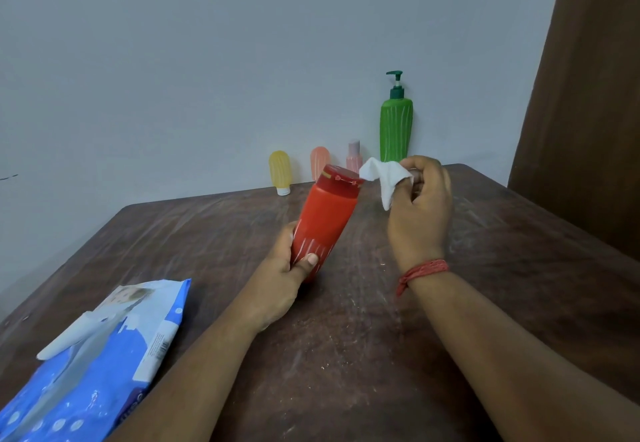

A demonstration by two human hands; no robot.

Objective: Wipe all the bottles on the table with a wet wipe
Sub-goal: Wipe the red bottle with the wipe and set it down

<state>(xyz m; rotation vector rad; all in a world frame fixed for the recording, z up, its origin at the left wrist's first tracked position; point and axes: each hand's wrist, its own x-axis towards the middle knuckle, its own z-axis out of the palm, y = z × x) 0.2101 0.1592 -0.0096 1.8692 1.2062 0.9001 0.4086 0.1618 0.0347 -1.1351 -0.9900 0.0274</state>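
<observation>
**Red bottle in one hand, wipe in the other**

Red plastic fills my left hand (282, 273): my fingers and thumb curl round the lower end of the red bottle (323, 223), which I hold tilted above the table (346, 355), its darker cap pointing up and away to the right. My right hand (420, 206) is raised beside that cap, pinching a crumpled white wipe (386, 176) between thumb and fingertips. The wipe's loose corner hangs just beside the cap; I cannot tell whether it touches. A red thread band (420, 270) circles my right wrist.

Four more bottles stand upright along the far edge of the table against the wall. From left to right: a yellow bottle (280, 171) standing on its white cap, a peach bottle (319, 161) partly hidden behind the red one, a small pink bottle (354, 156), and a tall green pump bottle (396, 130) behind the wipe.

At the near left corner of the table lies a blue wipe pack (93, 372), with a white sheet sticking out of its top.
</observation>
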